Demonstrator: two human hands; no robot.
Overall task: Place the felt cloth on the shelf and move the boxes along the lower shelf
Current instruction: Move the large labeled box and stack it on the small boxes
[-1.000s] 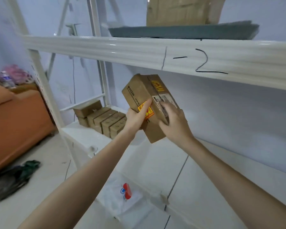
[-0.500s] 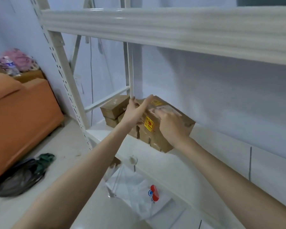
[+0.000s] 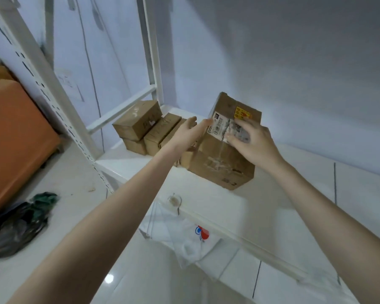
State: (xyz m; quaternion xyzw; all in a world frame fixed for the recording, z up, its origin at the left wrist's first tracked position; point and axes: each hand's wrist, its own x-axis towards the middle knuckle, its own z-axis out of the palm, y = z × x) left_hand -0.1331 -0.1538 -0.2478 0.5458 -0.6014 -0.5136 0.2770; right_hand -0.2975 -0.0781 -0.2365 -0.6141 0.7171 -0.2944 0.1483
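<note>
A large brown cardboard box (image 3: 219,163) with a white label and a yellow sticker rests on the white lower shelf (image 3: 206,194), its far end tilted up. My right hand (image 3: 250,139) lies over its top near the label and grips it. My left hand (image 3: 187,134) presses flat against the box's left side, fingers straight. Just left of it stand several smaller brown boxes (image 3: 140,126) in a tight group at the shelf's left end, one stacked on another. The felt cloth and upper shelf are out of view.
A white perforated upright post (image 3: 46,84) stands at the shelf's left front corner. A white plastic bag (image 3: 184,238) lies on the floor under the shelf. A dark green bag (image 3: 20,222) lies on the floor at left beside an orange cabinet (image 3: 13,132).
The large box has come down from mid-air onto the lower shelf next to the small boxes. My view has dropped below the upper shelf.
</note>
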